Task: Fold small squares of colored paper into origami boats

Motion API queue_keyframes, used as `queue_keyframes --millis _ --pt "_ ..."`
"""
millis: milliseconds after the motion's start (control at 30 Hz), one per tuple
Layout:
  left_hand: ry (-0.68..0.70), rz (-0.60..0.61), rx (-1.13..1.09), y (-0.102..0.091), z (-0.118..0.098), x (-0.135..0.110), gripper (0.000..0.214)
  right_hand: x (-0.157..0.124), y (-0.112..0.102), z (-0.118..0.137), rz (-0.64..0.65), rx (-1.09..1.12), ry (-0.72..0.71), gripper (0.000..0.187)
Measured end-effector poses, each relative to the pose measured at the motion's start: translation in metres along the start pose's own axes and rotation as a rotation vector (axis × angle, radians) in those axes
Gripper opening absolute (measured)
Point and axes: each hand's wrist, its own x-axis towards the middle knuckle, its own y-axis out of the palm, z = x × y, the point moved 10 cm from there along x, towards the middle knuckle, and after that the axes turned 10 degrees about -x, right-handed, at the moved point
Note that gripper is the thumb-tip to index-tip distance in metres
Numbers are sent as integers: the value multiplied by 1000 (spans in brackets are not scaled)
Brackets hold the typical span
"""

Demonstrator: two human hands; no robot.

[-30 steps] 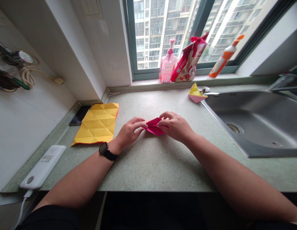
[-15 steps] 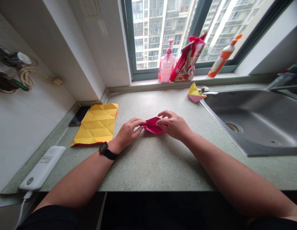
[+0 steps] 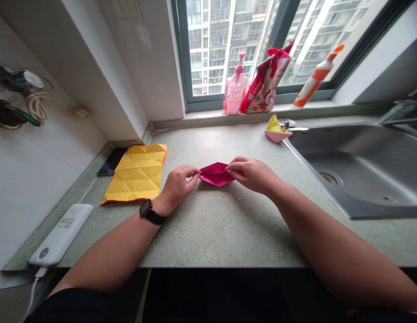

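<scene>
A folded magenta paper (image 3: 215, 174) lies on the speckled green counter (image 3: 222, 224) between my hands. My left hand (image 3: 179, 185), with a black watch on the wrist, pinches the paper's left tip. My right hand (image 3: 254, 174) pinches its right end with fingers pressed together. The paper is spread into a wide, flat boat-like shape.
A creased yellow sheet (image 3: 137, 172) lies to the left, partly over a dark phone (image 3: 110, 162). A white power bank (image 3: 60, 235) sits at the counter's left edge. A small yellow-pink folded paper (image 3: 275, 129) rests by the steel sink (image 3: 359, 170). Bottles and a red bag (image 3: 266, 83) stand on the sill.
My hands have drawn apart a little, pulling the magenta paper wider and flatter. My right hand's fingers moved from on top of the paper to its right end.
</scene>
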Motion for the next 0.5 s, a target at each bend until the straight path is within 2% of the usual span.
queue_keyframes --millis 100,233,400,500 --pt "2 31 -5 3 -1 -1 22 -1 -5 2 -28 98 -27 29" --pt "1 99 -4 12 -1 -2 29 -1 -2 8 -27 180 -67 41" --pt "-12 79 38 12 4 -2 32 -2 2 13 -13 218 -102 49" --pt "-11 68 48 10 6 -2 31 -1 0 13 -27 216 -111 45"
